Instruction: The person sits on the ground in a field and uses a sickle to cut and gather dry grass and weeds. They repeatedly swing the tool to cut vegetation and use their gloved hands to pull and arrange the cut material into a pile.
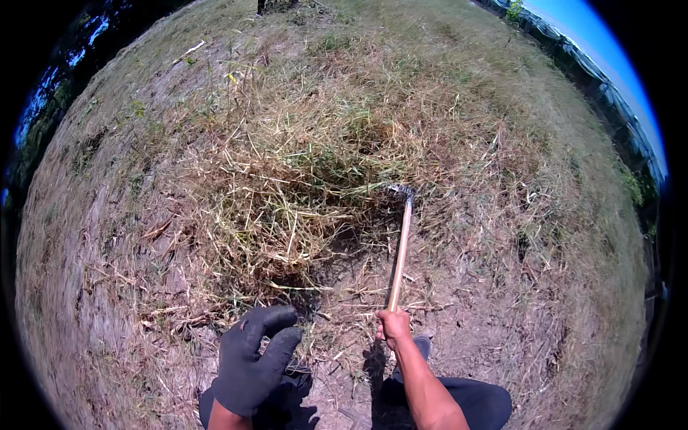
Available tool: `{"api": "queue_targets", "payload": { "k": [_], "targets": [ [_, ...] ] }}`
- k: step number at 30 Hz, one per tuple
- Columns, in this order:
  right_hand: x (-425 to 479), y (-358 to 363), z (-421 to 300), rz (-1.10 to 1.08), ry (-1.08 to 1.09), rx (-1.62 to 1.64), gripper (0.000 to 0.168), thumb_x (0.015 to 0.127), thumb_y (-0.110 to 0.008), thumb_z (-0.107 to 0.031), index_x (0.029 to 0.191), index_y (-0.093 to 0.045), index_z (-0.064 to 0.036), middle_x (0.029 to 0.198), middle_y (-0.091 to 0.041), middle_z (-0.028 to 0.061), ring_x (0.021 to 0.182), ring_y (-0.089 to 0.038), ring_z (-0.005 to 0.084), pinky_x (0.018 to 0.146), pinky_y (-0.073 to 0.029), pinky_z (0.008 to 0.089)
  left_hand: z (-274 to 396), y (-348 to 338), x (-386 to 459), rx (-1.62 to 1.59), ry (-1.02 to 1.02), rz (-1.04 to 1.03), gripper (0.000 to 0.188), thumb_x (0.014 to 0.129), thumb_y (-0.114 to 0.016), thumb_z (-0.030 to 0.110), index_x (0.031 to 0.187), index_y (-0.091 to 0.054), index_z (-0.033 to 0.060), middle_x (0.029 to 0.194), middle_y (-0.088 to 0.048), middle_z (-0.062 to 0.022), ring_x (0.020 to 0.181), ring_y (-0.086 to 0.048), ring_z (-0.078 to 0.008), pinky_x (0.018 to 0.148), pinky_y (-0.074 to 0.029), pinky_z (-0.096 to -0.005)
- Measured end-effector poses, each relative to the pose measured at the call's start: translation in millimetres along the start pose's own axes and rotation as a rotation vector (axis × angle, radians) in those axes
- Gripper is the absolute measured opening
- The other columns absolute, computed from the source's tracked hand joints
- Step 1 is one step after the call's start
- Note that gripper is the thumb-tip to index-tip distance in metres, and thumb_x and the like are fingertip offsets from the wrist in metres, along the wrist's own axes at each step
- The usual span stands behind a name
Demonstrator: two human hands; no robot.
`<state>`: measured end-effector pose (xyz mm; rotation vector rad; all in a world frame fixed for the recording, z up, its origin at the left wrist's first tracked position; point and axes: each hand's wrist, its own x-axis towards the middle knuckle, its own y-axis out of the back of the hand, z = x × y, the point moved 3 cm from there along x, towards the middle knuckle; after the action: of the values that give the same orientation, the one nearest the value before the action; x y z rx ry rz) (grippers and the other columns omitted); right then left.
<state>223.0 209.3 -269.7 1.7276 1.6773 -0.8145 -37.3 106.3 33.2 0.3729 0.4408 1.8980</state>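
Note:
My left hand (257,355), in a dark glove, is held at the lower centre-left with the fingers bent and apart, and nothing shows in it. Just beyond it lies a heap of cut dry and green grass (279,215). My bare right hand (394,325) grips the wooden handle (400,258) of a long-handled tool. The tool's dark metal head (403,192) rests at the right side of the heap, partly hidden in the grass, so its exact kind cannot be told.
Dry soil with scattered straw (457,322) surrounds my legs and one shoe (422,346). A pale stick (189,51) lies at the upper left. Dark trees (54,97) stand along the left rim; a long row of pale-roofed structures (591,67) runs along the right. Something dark stands at the top edge.

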Motion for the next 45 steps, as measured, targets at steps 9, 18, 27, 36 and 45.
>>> {"api": "queue_targets", "payload": {
  "k": [9, 18, 27, 36, 45],
  "targets": [
    [-66.6, 16.0, 166.1, -0.063, -0.316, -0.365, 0.015, 0.082, -0.069, -0.005, 0.090, -0.058, -0.001, 0.062, -0.056, 0.0067, 0.044, -0.055, 0.0170, 0.039, -0.050, 0.0355, 8.0, 5.2, 7.0, 0.010, -0.052, 0.006, 0.026, 0.086, -0.077, 0.012, 0.109, -0.070, 0.0016, 0.101, -0.072, -0.0152, 0.087, -0.072, -0.0260, 0.077, -0.056, -0.0337],
    [-11.6, -17.2, 56.9, 0.141, -0.112, 0.050, 0.010, 0.081, -0.063, -0.001, 0.084, -0.054, 0.002, 0.061, -0.051, 0.0081, 0.042, -0.053, 0.0202, 0.035, -0.047, 0.0366, 2.6, 17.4, 0.0, -0.003, -0.026, 0.024, 0.028, 0.087, -0.077, 0.016, 0.110, -0.070, 0.0026, 0.101, -0.072, -0.0153, 0.086, -0.072, -0.0258, 0.076, -0.056, -0.0337],
    [-112.3, -64.5, 151.6, -0.339, -0.273, -0.437, 0.021, 0.082, -0.068, -0.004, 0.097, -0.057, 0.004, 0.058, -0.055, 0.0102, 0.040, -0.054, 0.0196, 0.037, -0.047, 0.0361, 6.2, 11.9, 4.1, 0.031, -0.104, -0.067, 0.024, 0.087, -0.075, 0.008, 0.109, -0.069, 0.0006, 0.100, -0.072, -0.0129, 0.089, -0.070, -0.0210, 0.079, -0.055, -0.0316],
    [-46.5, -64.1, 64.6, -0.109, -0.082, -0.164, 0.014, 0.082, -0.069, -0.002, 0.085, -0.056, 0.002, 0.062, -0.055, 0.0077, 0.043, -0.055, 0.0191, 0.037, -0.051, 0.0362, -0.5, 10.5, -2.4, -0.011, -0.094, -0.035, 0.025, 0.086, -0.077, 0.012, 0.108, -0.071, 0.0018, 0.100, -0.072, -0.0147, 0.087, -0.071, -0.0256, 0.077, -0.057, -0.0344],
    [-61.3, -101.0, 24.1, -0.343, -0.243, 0.327, 0.017, 0.091, -0.067, -0.007, 0.097, -0.056, 0.003, 0.073, -0.061, 0.0101, 0.054, -0.061, 0.0192, 0.044, -0.054, 0.0326, -4.2, 8.1, -3.9, -0.015, -0.127, -0.208, 0.029, 0.096, -0.065, 0.025, 0.117, -0.065, 0.0046, 0.103, -0.070, -0.0184, 0.092, -0.069, -0.0354, 0.076, -0.055, -0.0413]
  ]
}}
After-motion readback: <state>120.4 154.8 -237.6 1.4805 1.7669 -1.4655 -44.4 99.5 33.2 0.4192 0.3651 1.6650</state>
